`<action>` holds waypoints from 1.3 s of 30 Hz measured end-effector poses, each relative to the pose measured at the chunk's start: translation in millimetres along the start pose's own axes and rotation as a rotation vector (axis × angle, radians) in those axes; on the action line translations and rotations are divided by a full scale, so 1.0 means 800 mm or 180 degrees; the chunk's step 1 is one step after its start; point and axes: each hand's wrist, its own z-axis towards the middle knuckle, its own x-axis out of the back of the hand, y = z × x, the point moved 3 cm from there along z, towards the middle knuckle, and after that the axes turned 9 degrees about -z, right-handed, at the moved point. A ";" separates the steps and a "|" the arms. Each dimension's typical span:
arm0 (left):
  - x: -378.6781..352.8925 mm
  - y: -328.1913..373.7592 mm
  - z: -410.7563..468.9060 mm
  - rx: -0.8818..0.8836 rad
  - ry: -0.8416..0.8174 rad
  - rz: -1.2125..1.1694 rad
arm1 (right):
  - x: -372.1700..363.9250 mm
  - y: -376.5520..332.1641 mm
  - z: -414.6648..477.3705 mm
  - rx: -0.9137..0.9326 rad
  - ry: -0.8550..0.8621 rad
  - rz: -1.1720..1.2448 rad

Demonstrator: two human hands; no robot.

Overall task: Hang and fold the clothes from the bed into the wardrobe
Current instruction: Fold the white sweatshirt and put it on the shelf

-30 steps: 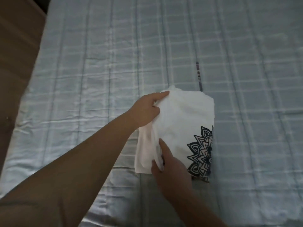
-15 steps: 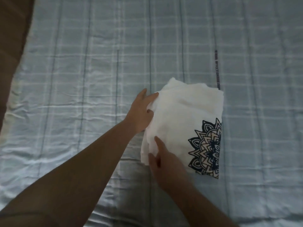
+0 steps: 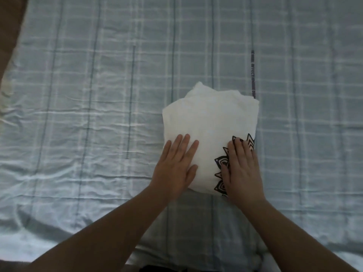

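The left hand is laid flat, fingers spread and extended, on the near left part of a folded white garment; nothing is gripped by it. The right hand is likewise laid open and palm-down on the near right part, where a dark mandala-like print is partly covered by it. The garment is pressed between both palms and the bed, and it is seen as a compact, roughly rectangular bundle, with a rumpled edge of cloth showing at its far side. It lies near the middle of the bed, on a pale blue checked sheet that is creased in places. A dark strip with small lettering is printed on the sheet just beyond the bundle's far right corner. No other clothes are seen on the visible part of the bed, and the wardrobe is not in view. The folding of this piece is judged to be nearly finished, with only flattening in hand; carrying it to the wardrobe is judged to remain, and whether other garments are left cannot be told.
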 end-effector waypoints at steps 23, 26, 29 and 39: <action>0.000 -0.026 -0.039 -0.0940 -0.0662 0.0526 | -0.028 0.057 -0.067 0.1445 -0.0516 -0.0482; 0.002 -0.028 -0.033 -0.0853 -0.0707 0.0541 | -0.031 0.056 -0.063 0.1362 -0.0469 -0.0468; 0.006 -0.023 -0.035 -0.0726 -0.0834 0.0625 | -0.025 0.056 -0.065 0.1262 -0.0471 -0.0387; 0.054 -0.006 0.004 -0.0605 -0.1386 0.0113 | 0.034 0.053 -0.020 0.1087 -0.0972 -0.0175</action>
